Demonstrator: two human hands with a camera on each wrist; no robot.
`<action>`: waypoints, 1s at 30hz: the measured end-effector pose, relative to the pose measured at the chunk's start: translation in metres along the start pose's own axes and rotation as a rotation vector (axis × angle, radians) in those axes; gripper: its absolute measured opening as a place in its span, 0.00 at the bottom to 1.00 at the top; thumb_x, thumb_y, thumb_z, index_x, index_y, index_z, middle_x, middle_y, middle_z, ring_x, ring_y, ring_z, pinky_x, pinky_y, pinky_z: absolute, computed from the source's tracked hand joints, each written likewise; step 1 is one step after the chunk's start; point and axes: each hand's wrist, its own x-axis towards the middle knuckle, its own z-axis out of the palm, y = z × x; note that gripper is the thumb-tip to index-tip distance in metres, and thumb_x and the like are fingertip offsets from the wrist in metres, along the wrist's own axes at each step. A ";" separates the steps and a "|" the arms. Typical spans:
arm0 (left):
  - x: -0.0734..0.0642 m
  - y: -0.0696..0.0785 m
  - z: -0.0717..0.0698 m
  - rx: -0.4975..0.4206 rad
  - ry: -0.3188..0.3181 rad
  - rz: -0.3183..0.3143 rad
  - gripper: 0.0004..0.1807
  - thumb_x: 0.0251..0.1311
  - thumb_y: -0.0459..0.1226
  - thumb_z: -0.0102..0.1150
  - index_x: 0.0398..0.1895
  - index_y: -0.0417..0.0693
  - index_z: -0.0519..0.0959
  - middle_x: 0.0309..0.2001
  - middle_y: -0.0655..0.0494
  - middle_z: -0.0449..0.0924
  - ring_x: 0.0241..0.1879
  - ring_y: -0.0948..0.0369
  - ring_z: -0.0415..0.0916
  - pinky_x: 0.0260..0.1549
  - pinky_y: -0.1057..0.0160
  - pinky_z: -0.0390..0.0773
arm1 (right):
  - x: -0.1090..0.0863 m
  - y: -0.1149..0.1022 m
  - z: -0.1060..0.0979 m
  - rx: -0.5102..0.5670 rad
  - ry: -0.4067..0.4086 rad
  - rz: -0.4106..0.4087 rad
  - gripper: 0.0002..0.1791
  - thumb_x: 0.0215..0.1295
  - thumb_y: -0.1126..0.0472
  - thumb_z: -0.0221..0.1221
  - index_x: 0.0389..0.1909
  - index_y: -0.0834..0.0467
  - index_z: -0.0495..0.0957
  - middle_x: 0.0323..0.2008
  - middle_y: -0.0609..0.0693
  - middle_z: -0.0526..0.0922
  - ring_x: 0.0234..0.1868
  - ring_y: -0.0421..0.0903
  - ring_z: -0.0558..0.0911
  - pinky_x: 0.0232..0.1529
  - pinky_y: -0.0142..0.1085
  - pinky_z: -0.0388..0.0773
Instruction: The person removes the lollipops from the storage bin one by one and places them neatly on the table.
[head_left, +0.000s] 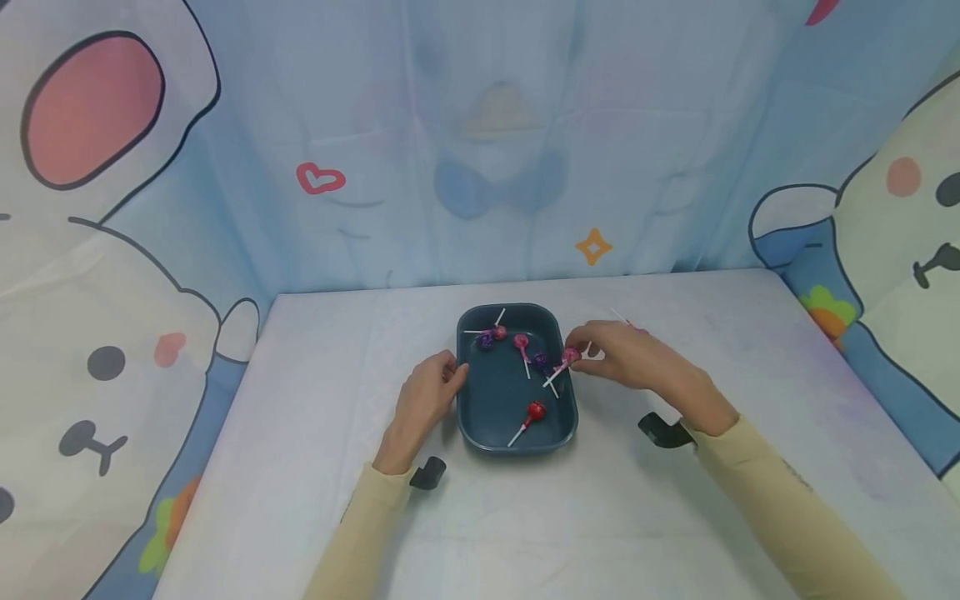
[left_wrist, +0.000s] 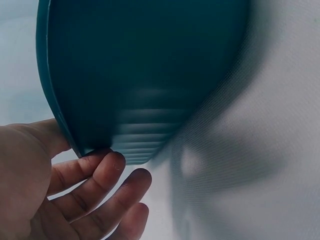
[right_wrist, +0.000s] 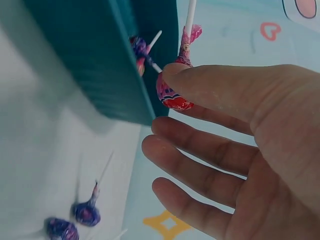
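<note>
A dark teal tray (head_left: 495, 425) stands on the table with several wrapped lollipops in it. Among them are a red lollipop (head_left: 536, 410) near the front and a pink lollipop (head_left: 521, 341) farther back. My left hand (head_left: 429, 390) holds the tray's left rim, thumb on one side of the wall and fingertips on the other. Over the right rim, my right hand (head_left: 626, 354) pinches a pink-and-red lollipop (right_wrist: 172, 97) by its candy head between thumb and index finger. Its white stick points inward over the tray; the other fingers are spread apart.
Purple-wrapped lollipops (right_wrist: 86, 212) lie on the table beside the tray, mostly hidden behind my right hand in the head view. A white cloth (head_left: 360, 333) covers the table. A blue cartoon-print curtain (head_left: 495, 233) hangs along the back edge.
</note>
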 end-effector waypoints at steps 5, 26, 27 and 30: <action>-0.001 0.000 0.000 -0.003 0.001 0.007 0.13 0.62 0.50 0.49 0.29 0.52 0.73 0.24 0.58 0.73 0.21 0.63 0.69 0.19 0.67 0.67 | -0.003 0.013 -0.003 0.010 0.008 0.044 0.16 0.54 0.56 0.64 0.44 0.52 0.77 0.36 0.43 0.80 0.41 0.45 0.78 0.40 0.40 0.77; -0.002 0.002 -0.001 -0.008 0.000 0.012 0.13 0.63 0.50 0.49 0.29 0.52 0.73 0.24 0.58 0.73 0.22 0.63 0.69 0.19 0.67 0.67 | -0.014 0.094 0.001 0.075 0.011 0.255 0.17 0.59 0.54 0.60 0.47 0.58 0.74 0.40 0.54 0.79 0.38 0.48 0.76 0.37 0.42 0.76; -0.002 0.002 -0.001 -0.010 0.000 0.011 0.13 0.63 0.50 0.49 0.29 0.52 0.72 0.24 0.58 0.73 0.22 0.63 0.69 0.19 0.67 0.67 | -0.015 0.095 0.001 0.075 0.012 0.259 0.17 0.59 0.55 0.60 0.47 0.59 0.74 0.41 0.54 0.79 0.38 0.48 0.76 0.37 0.42 0.76; -0.002 0.002 -0.001 -0.012 0.002 0.009 0.13 0.62 0.50 0.49 0.29 0.51 0.73 0.24 0.58 0.73 0.21 0.63 0.69 0.19 0.67 0.67 | -0.017 0.099 0.000 0.079 0.018 0.270 0.17 0.60 0.55 0.60 0.47 0.59 0.74 0.40 0.55 0.79 0.37 0.47 0.77 0.37 0.43 0.76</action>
